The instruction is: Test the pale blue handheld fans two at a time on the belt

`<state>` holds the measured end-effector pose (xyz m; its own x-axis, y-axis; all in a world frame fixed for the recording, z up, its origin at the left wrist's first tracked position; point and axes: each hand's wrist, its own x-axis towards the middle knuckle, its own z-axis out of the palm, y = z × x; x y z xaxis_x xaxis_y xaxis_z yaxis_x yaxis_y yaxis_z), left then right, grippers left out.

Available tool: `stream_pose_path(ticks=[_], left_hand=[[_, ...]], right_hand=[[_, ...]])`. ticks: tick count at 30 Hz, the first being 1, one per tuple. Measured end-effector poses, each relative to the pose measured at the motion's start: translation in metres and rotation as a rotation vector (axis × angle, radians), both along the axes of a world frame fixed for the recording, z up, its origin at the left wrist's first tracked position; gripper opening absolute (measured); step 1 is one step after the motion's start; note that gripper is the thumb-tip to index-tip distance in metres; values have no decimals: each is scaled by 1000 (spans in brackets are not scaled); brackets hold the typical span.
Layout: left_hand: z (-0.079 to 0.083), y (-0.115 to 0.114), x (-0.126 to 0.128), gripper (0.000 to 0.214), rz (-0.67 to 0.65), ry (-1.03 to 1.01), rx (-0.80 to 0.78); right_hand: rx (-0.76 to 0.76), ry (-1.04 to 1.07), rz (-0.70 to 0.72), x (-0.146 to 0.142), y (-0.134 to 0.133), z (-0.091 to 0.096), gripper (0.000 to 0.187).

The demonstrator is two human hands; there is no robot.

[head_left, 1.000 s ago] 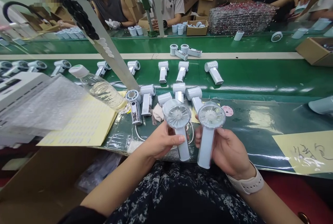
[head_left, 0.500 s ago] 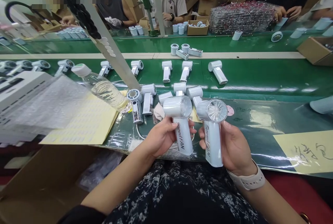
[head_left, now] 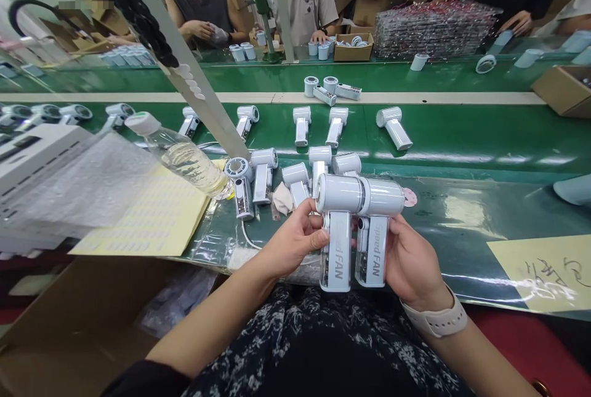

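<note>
A person's left hand (head_left: 295, 240) has its grip wrapped around one pale handheld fan (head_left: 339, 240); the right hand (head_left: 413, 264) grips a second fan (head_left: 376, 243), lettered "Speed FAN"; both are held upright, side by side, right of a clear plastic bottle (head_left: 189, 160); more fans (head_left: 263, 178) lie on the table (head_left: 443, 218), right of that bottle.

Two bluish-white, barrel-headed plastic fans (head_left: 340, 221) bear grey lettering (head_left: 379, 250); the black cloth garment (head_left: 318, 323) shows white floral patterning.
</note>
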<state>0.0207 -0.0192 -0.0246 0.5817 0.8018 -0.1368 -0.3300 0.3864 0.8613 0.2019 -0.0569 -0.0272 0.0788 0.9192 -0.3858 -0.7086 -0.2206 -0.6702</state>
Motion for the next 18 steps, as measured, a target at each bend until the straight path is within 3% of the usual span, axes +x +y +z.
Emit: stream_pose_path(ticks=[11, 18], left_hand=[[0, 2, -3, 63, 2, -15, -21], [3, 1, -3, 62, 2, -53, -64]], right_hand=[[-28, 34, 79, -3, -2, 16, 30], [-29, -69, 132, -1, -7, 16, 37]])
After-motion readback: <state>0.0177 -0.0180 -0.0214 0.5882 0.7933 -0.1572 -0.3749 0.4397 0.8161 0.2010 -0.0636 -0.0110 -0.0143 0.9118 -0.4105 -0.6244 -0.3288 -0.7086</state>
